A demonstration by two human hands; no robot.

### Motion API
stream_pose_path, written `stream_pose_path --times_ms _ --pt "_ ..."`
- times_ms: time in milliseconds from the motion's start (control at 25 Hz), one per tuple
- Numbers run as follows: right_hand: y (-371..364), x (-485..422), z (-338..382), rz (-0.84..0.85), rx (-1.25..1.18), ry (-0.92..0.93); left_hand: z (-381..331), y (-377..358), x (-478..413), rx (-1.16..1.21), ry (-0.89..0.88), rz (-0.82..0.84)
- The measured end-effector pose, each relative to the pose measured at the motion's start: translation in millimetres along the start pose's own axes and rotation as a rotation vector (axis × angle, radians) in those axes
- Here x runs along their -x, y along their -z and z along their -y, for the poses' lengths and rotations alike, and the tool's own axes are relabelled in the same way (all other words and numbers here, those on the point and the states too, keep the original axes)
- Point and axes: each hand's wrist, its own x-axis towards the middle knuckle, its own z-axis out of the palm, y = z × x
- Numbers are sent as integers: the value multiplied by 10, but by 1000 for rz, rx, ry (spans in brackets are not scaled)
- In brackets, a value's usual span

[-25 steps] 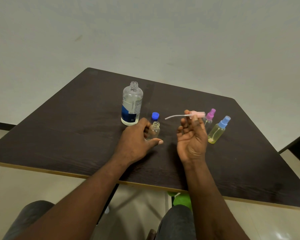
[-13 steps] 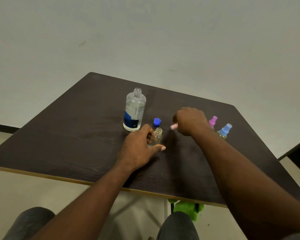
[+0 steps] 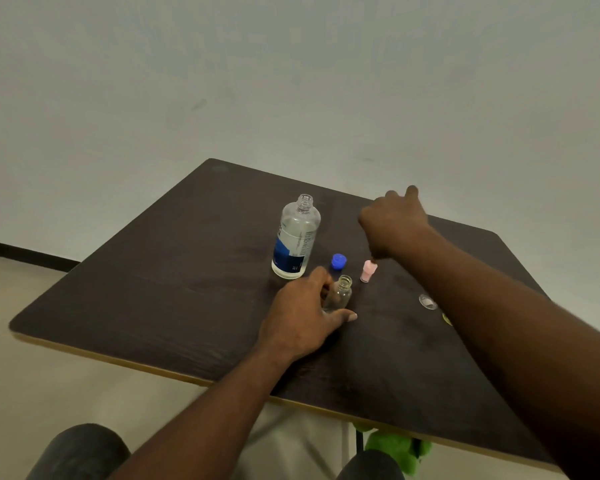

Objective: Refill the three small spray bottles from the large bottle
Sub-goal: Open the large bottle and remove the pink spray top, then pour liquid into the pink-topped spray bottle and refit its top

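Change: a second ago we saw the right hand (image 3: 394, 225) lift the pink plastic spray head (image 3: 368, 270) clear with its tube out; now the head stands on the bench, just right of the round blue screw cap (image 3: 339, 262).
Right hand: it is poised over the pink head with its fingertips at the top. We cannot tell whether they still pinch it or have let go.
Left hand (image 3: 298, 320): it grasps the small clear plastic bottle (image 3: 342, 294), which stands upright on the bench with its neck open.
Source: the large clear bottle with a blue label (image 3: 297, 237) stands uncapped just behind the left hand, holding only a low level of liquid.
Meaning: we judge the first small bottle ready for pouring — the large one is the next thing to pick up.
Other two: they are mostly hidden by the right forearm, with only a clear sliver (image 3: 427, 301) showing at its edge.
Surface: the dark wood-grain bench (image 3: 153, 271) has a pale edge band.
Room: there is a plain pale wall (image 3: 291, 81), a beige floor (image 3: 21, 375), and a green object (image 3: 395, 448) under the bench — nothing else.
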Motion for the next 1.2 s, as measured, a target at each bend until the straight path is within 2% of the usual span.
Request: stream_pose_path --times_ms 240,320,440,520,600,680,800,920,1120,1200 --pt "172 205 -398 8 -314 -51 10 -16 -28 -22 6 22" --pt "74 391 -404 -62 -481 -97 16 -17 -25 -13 2 21" --pt "-207 711 -181 -364 -941 -231 19 -13 -11 -14 -22 -6" --pt "-440 880 164 -472 -1337 -258 8 -15 -6 -37 -43 -31" --pt "-668 1006 564 -395 -1684 -250 -4 -22 0 -89 -65 -86" --pt "-855 1080 827 -317 -1872 -251 5 -35 -6 -123 -73 -129" --pt "-996 1102 893 -361 -1945 -131 9 -40 -7 -136 -66 -148" --pt "-985 1100 909 -382 -1844 -31 19 -33 -1 -117 -42 -170" --pt "-979 1083 959 -449 -1800 -180 -25 7 53 -3 -38 -130" --pt "-1014 1078 948 -488 -1756 -279 -2 35 128 76 -25 -186"
